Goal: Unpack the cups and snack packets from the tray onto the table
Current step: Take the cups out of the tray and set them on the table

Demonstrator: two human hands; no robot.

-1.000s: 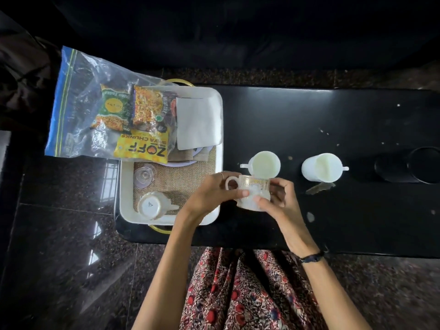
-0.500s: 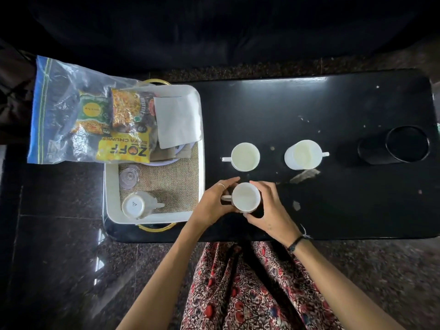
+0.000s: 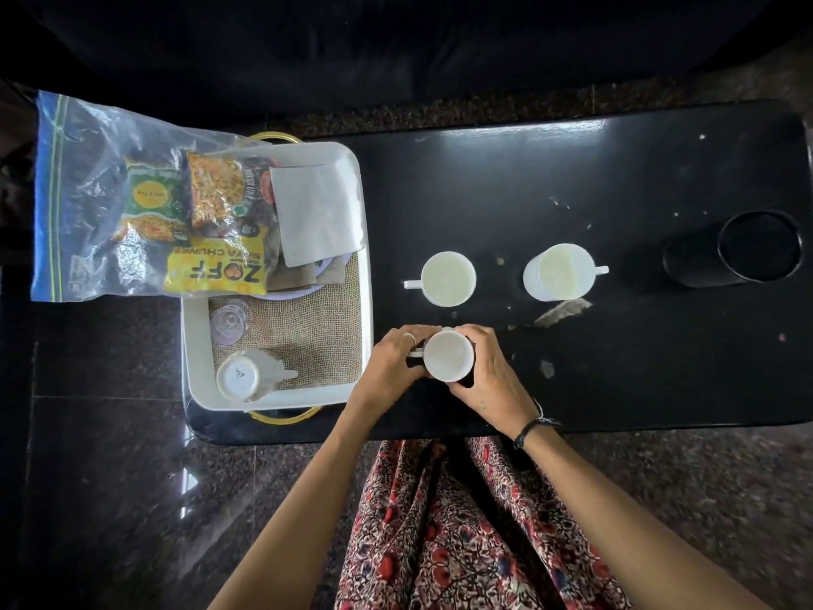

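A cup (image 3: 448, 355) is cupped between both hands on the table (image 3: 528, 178), mouth up. The left hand (image 3: 393, 367) is wrapped round the handle side and the right hand (image 3: 488, 376) is curled round the opposite wall, so the cup is steadied from both sides as it is set down. It appears to rest on the table, just right of the tray (image 3: 365, 275), though contact cannot be confirmed.

Beyond the hands, two more cups (image 3: 448, 278) (image 3: 555, 271) are stood upright in a row, apart from each other; the held cup seems to be placed to start a nearer row.

In the tray, one cup (image 3: 246, 374) is left upside down, probably as packed, beside a small glass (image 3: 227, 321). The bag (image 3: 110, 200) of snack packets (image 3: 215, 270) is laid across the tray's far-left corner, overhanging it. The packets and that cup are judged still to be unpacked.
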